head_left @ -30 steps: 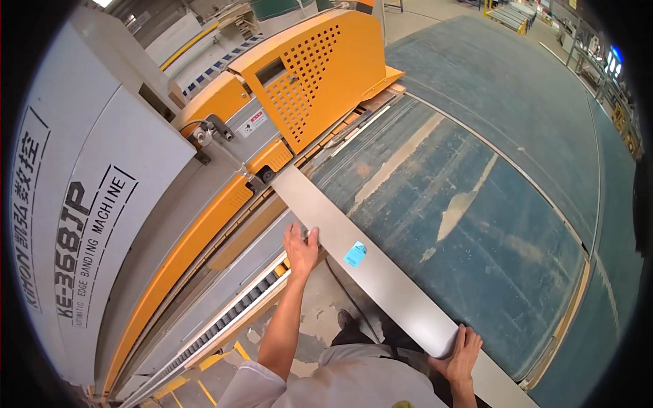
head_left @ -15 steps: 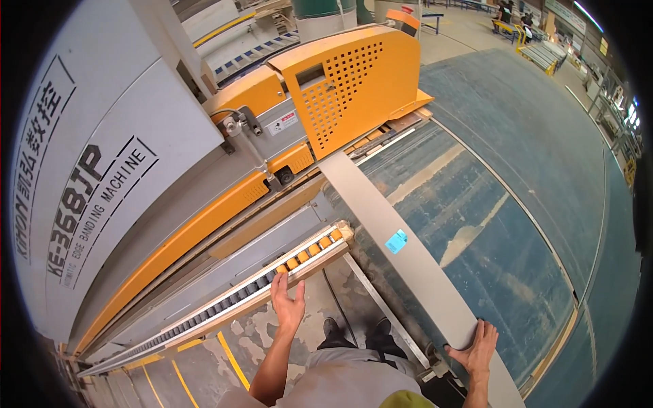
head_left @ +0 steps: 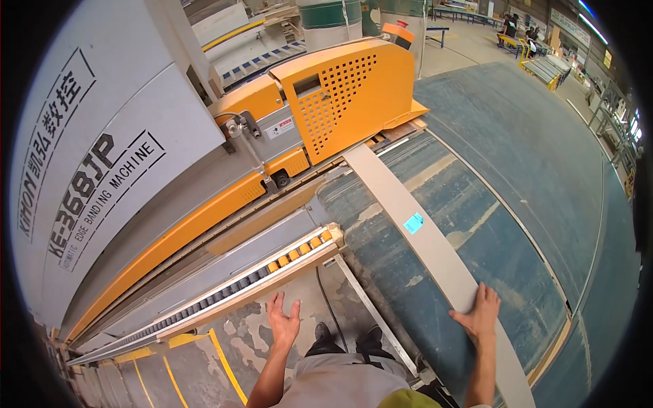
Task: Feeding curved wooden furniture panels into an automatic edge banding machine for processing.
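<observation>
A long, narrow grey board (head_left: 445, 257) lies flat across the dark green belt table, its far end against the orange perforated guard (head_left: 371, 81). A small cyan label (head_left: 413, 223) is stuck to its top face. My right hand (head_left: 479, 311) rests on the near part of the board, thumb on the left side and fingers stretched toward the right edge. Held in the air over the floor is my left hand (head_left: 282, 319), fingers apart with nothing in it. It is nearest to the roller rail (head_left: 258, 273) with black and orange rollers.
A large white machine housing (head_left: 102, 122) stands at the left, with an orange strip (head_left: 183, 238) along its base. The belt table (head_left: 381, 265) has worn pale patches. A metal bar (head_left: 374, 313) runs beside my legs. People (head_left: 510, 27) are far off at upper right.
The board has shifted right and away along the belt table, exposing more of the belt at its left. My right hand has moved forward with it. My left hand has drawn back from the roller rail.
</observation>
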Tool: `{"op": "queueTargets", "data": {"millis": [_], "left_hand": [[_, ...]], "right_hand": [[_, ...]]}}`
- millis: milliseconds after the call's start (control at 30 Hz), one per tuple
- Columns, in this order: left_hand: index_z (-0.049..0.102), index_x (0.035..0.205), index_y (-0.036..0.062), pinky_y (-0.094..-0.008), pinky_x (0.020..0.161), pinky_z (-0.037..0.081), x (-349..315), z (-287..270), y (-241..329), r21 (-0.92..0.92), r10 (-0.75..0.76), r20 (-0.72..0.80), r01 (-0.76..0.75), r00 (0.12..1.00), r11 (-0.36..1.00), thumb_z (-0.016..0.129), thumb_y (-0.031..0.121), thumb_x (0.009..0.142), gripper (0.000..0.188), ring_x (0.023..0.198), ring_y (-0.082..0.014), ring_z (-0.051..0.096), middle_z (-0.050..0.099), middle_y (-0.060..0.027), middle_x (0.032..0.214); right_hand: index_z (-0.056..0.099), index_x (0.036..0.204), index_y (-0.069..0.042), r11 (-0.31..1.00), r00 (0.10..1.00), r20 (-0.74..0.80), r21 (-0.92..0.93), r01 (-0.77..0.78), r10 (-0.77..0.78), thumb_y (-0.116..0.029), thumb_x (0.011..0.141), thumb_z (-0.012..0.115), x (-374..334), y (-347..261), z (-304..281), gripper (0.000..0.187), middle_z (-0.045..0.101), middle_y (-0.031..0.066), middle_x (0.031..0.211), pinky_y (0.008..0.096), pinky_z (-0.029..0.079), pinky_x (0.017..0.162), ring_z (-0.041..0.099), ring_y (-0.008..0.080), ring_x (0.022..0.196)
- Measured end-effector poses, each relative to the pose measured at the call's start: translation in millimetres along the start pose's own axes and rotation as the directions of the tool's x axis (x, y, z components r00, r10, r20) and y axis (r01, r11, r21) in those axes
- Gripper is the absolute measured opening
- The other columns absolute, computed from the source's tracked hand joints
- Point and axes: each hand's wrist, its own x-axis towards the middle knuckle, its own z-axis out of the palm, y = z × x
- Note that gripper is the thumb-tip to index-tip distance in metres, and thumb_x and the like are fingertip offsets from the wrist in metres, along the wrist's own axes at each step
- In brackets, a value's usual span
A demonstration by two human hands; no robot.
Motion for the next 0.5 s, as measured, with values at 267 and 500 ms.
{"op": "queueTargets", "data": {"millis": [267,500], "left_hand": [[0.059,0.124,-0.0037,-0.0438,0.106,0.039,-7.5,5.2,39.0,-0.041,0.027,0.029,-0.026,0.999,0.999,0.073,0.026,0.082,0.054,0.124,-0.0410,0.049,0.051,-0.0278,0.133],[0.061,0.120,-0.0027,-0.0421,0.103,0.041,-18.5,1.1,21.9,-0.058,0.024,-0.018,-0.025,1.000,0.998,0.074,0.025,0.082,0.049,0.121,-0.0385,0.052,0.054,-0.0249,0.130]], "right_hand": [[0.052,0.115,0.005,0.991,0.999,-0.025,0.130,0.039,-0.036,-0.041,0.048,0.084,69.5,-40.1,25.7,0.087,0.053,0.0197,0.108,0.0444,0.041,0.092,0.049,0.0369,0.102],[0.053,0.109,0.005,0.994,0.996,0.049,0.074,0.075,-0.079,-0.044,0.043,0.084,26.5,12.2,-3.2,0.087,0.053,0.0211,0.103,0.0455,0.044,0.087,0.050,0.0388,0.097]]}}
